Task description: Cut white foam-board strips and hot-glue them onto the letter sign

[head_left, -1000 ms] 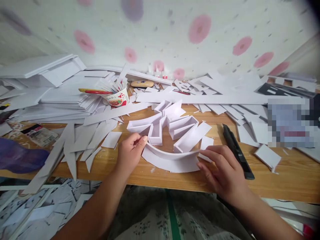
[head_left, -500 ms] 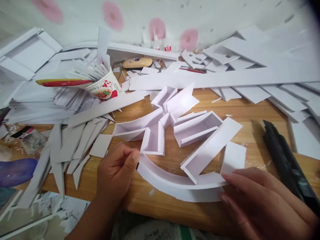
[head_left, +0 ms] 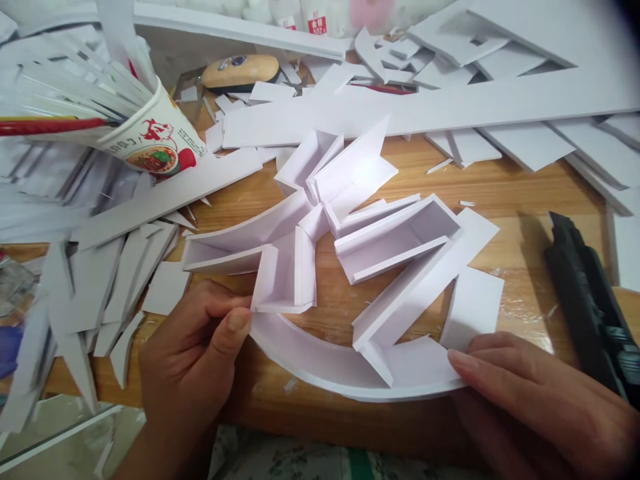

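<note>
A curved white foam-board strip [head_left: 315, 367] bows toward me near the table's front edge. My left hand [head_left: 193, 357] is closed, thumb and fingers pinching its left end, just under a white open-sided channel piece [head_left: 277, 277]. At the right end, my right hand [head_left: 540, 393] pinches the strip between thumb and fingers, the thumb partly hidden below. An L-shaped white piece [head_left: 410, 300] stands with its lower corner against the strip's inner side. Behind it lies a trough-like white piece [head_left: 400, 240]. A small flat white piece [head_left: 475, 307] is beside my right fingers.
A black utility knife [head_left: 585, 300] lies at the right. At the back left, a paper cup [head_left: 170, 133] holds thin sticks and pens. White offcuts [head_left: 95, 280] pile up at the left, and a long white strip [head_left: 400, 107] crosses the back near an oval tan-topped object [head_left: 240, 72].
The view has come closer and tipped downward. Between my hands the curved strip has tilted, so its inner face shows more and its outer face less. Both hands keep their pinch.
</note>
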Tool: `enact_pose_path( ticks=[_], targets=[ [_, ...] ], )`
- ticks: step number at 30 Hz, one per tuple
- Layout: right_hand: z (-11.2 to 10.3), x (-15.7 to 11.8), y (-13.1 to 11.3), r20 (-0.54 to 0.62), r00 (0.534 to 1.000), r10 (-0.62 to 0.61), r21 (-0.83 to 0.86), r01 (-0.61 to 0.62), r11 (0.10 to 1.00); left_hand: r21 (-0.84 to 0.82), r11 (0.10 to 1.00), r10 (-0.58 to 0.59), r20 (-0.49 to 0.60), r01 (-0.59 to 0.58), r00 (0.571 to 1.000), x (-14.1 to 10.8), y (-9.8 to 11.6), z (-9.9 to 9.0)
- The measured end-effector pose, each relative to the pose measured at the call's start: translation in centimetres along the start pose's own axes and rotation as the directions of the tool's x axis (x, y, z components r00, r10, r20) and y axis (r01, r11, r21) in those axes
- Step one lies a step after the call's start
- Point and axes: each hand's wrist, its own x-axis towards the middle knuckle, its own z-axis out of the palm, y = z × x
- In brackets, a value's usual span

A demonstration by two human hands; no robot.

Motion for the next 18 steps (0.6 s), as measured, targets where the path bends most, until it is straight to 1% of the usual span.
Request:
enact_pose_path(
  ticks=[2, 3, 5, 7, 9, 13, 16, 18],
  targets=[
    [0.0, -0.3, -0.6, 0.004, 0.996, 0.085, -0.056, -0.085, 0.995, -0.009, 0.999, 0.047, 0.049, -0.047, 0.998, 0.3, -0.8, -0.4],
    [0.0, -0.3, -0.7, 0.003, 0.997, 0.083, -0.069, -0.082, 0.994, -0.013, 0.997, 0.079, 0.081, -0.078, 0.994, 0.4, -1.1, -0.7],
    [-0.2, 0.0, -0.7, 0.043, 0.998, 0.035, -0.082, -0.031, 0.996, -0.012, 0.990, 0.143, 0.133, -0.143, 0.981, 0.6, -1.7, -1.0],
    [-0.4, 0.6, -0.6, 0.101, 0.995, -0.004, -0.110, 0.015, 0.994, 0.008, 0.986, 0.165, 0.135, -0.167, 0.977, 0.8, -1.7, -1.2],
    [-0.7, 1.4, -0.7, 0.155, 0.987, -0.048, -0.130, 0.069, 0.989, 0.032, 0.989, 0.141, 0.128, -0.146, 0.982, 0.8, -1.4, -1.2],
    [-1.1, 3.6, -1.6, 0.211, 0.960, -0.183, -0.143, 0.216, 0.966, 0.128, 0.991, 0.031, 0.116, -0.046, 0.993, 0.5, -0.8, -1.3],
    [-1.1, 4.8, -2.1, 0.214, 0.949, -0.232, -0.165, 0.269, 0.949, 0.135, 0.991, -0.004, 0.094, -0.008, 0.996, 0.4, -1.0, -1.2],
    [-1.2, 4.9, -2.0, 0.219, 0.944, -0.246, -0.167, 0.284, 0.944, 0.113, 0.994, 0.000, 0.072, -0.008, 0.997, 0.3, -1.3, -1.1]
  ],
)
